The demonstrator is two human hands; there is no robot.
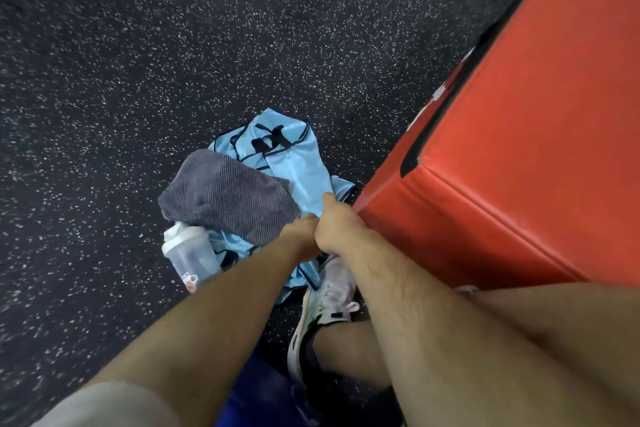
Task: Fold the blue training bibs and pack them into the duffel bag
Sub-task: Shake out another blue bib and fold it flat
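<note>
Speckled black floor (138, 45): carries all items.
Orange padded box (519, 114): right side.
Blue bibs (304, 180): unfolded heap on the floor, just beside the box's corner.
Grey towel (228, 198): lying across the bibs.
Shaker bottle (190, 253): at the heap's edge.
Right hand (341, 232): fingers curled into bib fabric.
Left hand (298, 236): against the right hand; fingers hidden, grasp cannot be told.

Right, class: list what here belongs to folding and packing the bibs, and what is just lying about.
Job in hand: blue bibs; left hand; right hand.
Lying about: grey towel; shaker bottle; orange padded box.
</note>
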